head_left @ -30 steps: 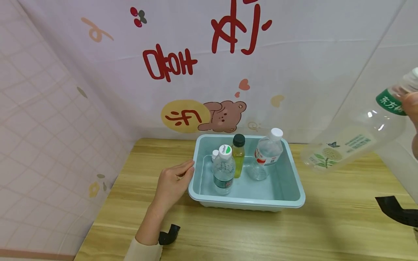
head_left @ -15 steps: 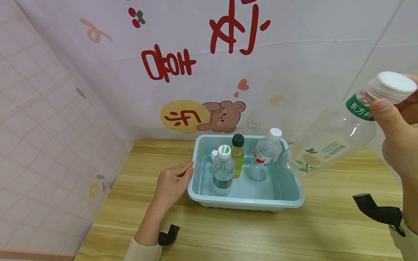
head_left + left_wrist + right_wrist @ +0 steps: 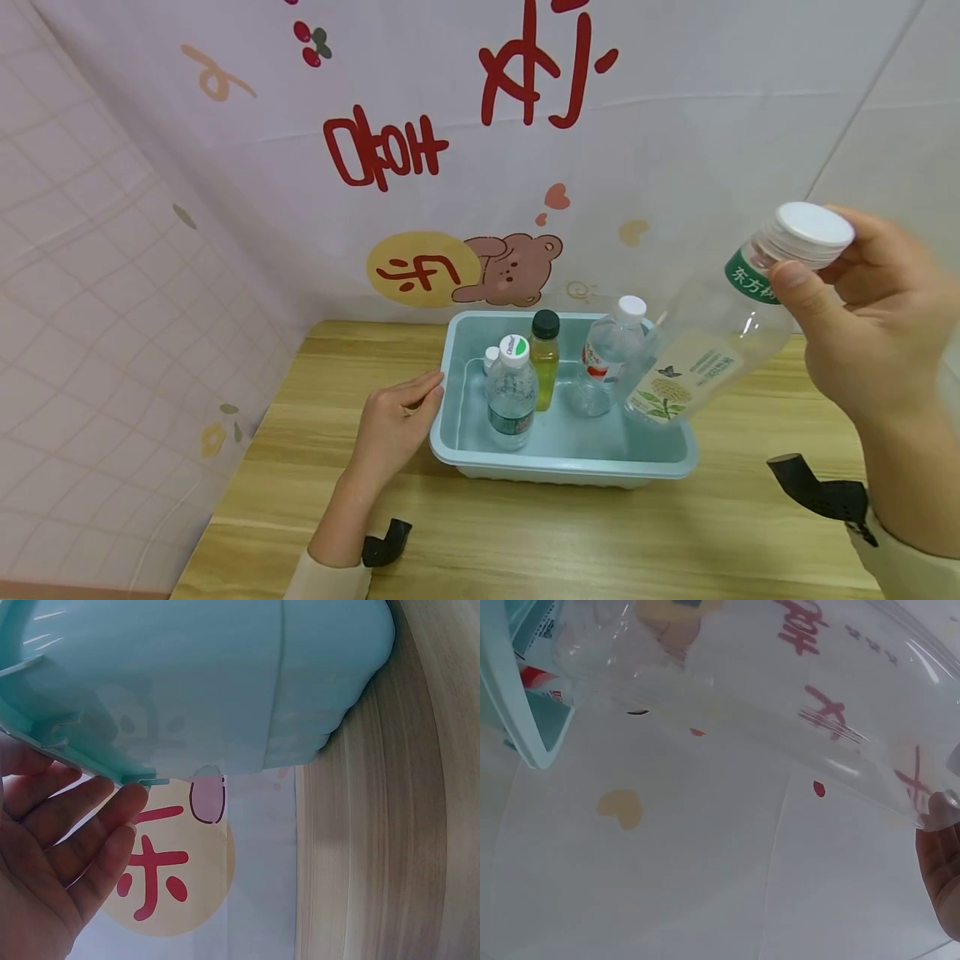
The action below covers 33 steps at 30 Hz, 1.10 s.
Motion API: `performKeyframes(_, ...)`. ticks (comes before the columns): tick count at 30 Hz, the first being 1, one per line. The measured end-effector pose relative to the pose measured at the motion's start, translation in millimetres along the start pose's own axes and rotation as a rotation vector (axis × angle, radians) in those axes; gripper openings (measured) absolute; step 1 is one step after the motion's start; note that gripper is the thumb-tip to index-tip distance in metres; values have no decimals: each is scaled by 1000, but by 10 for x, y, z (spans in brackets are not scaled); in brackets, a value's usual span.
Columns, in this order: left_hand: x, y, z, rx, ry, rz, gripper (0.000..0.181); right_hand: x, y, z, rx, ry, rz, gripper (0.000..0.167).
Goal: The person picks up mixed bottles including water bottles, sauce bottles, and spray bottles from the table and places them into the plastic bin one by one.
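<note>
A large clear plastic bottle [image 3: 697,350] with a white cap and green neck band hangs tilted over the right side of a light blue plastic basin [image 3: 570,468]. My right hand [image 3: 877,308] grips it around the neck, and its lower end points down and left. At the basin's left rim, my left hand [image 3: 397,425] holds the edge with curled fingers, also visible as a hand [image 3: 67,840] in the left wrist view. Inside the basin stand a clear bottle [image 3: 512,400], a yellow-green bottle [image 3: 544,367] with a black cap, and a clear red-labelled bottle [image 3: 609,354] leaning right.
Partly hidden behind the front clear bottle is a small white cap [image 3: 491,357]. The basin rests on a wood-grain table [image 3: 525,542]. Close behind it rises a white printed cloth [image 3: 675,167]. Black curved wrist mounts [image 3: 821,492] sit on both wrists.
My right hand has carried the large bottle leftward and down, from beyond the basin's right side to over its right part. The left hand stays at the rim.
</note>
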<state>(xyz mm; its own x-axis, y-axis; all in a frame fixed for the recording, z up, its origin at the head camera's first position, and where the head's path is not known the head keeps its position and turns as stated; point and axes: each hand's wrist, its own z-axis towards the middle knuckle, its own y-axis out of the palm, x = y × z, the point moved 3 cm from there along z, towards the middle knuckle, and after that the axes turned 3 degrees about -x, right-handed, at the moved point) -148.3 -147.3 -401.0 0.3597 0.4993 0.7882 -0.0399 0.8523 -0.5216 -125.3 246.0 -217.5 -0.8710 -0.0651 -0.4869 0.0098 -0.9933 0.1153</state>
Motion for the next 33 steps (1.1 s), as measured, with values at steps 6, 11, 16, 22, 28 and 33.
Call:
performKeyframes(6, 15, -1, 3, 0, -2, -4, 27, 31, 117, -87, -10, 2, -42, 39)
performKeyframes(11, 18, -4, 4, 4, -7, -3, 27, 72, 171, -172, -47, 28, -112, 43)
performKeyframes(16, 13, -1, 3, 5, -4, -2, 27, 155, 193, -272, -98, 50, -236, 50)
performKeyframes(22, 6, 1, 5, 11, 10, 5, 27, 236, 235, -406, -149, 94, -414, 56)
performKeyframes(28, 6, 1, 6, 11, 10, 7, 27, 295, 296, -539, -213, 143, -464, 42)
performKeyframes(33, 10, 2, 8, 10, 9, 6, 27, 353, 322, -638, -244, 200, -488, 49)
